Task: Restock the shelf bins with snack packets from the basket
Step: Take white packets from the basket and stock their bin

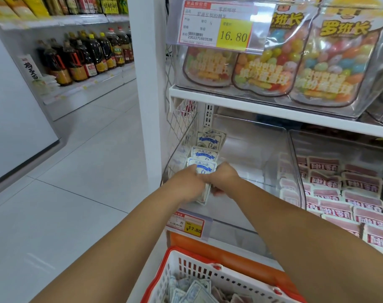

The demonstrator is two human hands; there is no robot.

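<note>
1. Reaching into the clear shelf bin (pixel 247 149) at the centre of the frame, the left hand (pixel 187 185) and right hand (pixel 226 178) meet on a held bundle (pixel 204 170) of white-and-blue snack packets.
2. The left grip is curled round the held bundle, whose lower edges stick out beneath the fist. The right grip has its fingers curled on the same bundle, though they are blurred.
3. A standing row (pixel 210 141) of the same packets fills the bin's left side, just behind the hands.
4. The basket (pixel 197 270), white-walled with a red rim, sits at the bottom centre and holds loose packets (pixel 195 289).
5. The neighbouring bin at right is packed with maroon packets (pixel 339 186).
6. A price tag (pixel 187 225) hangs on the shelf edge below the hands; candy bags (pixel 330 62) fill the upper right.
</note>
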